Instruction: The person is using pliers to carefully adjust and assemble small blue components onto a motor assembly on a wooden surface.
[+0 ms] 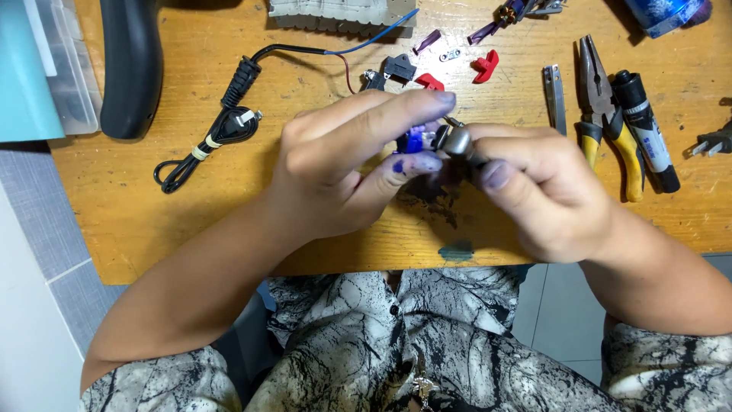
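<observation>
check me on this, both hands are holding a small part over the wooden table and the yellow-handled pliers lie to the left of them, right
Not quite. The head view shows the pliers lying to the right of the hands, beside a black marker. The rest holds: the left hand and right hand hold a small part over the wooden table.

Both hands (427, 168) pinch small motor (456, 141) — pliers (610, 130) nearby

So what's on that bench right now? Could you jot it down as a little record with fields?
Surface: wooden table
Left hand: pinches a small blue part
Right hand: holds a small grey metal piece against the blue part
Left of hands: coiled black cord
Right of hands: yellow-handled pliers, black marker
Behind hands: red clips
</observation>
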